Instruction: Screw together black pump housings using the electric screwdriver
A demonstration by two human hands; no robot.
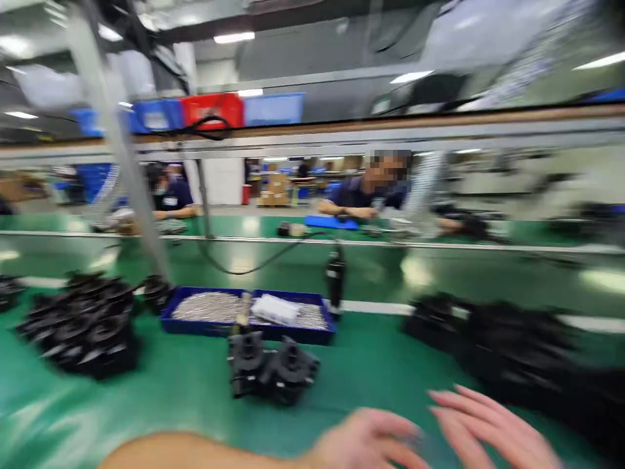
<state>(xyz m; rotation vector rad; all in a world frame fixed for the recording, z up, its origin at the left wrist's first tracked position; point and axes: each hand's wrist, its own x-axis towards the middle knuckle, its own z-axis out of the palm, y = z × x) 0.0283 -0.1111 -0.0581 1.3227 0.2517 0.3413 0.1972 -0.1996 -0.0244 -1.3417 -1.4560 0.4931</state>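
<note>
Nearest is the left forearm, which lies along the bottom edge and ends in the left hand; this hand is blurred, but its visible fingers are loose, with a gap between them. Just beside it, the right hand has its fingers long and slightly apart, above the green table. The right hand is the nearer one to the right heap of black parts, which is dark and blurred, so I cannot tell if the fingertips touch it. Beyond the left hand, two black parts stand side by side in the middle of the table, and the left heap of similar parts is well apart from both hands. Just behind the two parts are the left tray and the right tray, both blue, with small metal pieces inside; a white object lies on the pieces in the right one. Behind its right end, a black tool is upright. Farther away, two persons sit across, one near a blue mat. Above are blue bins and a red bin.
</note>
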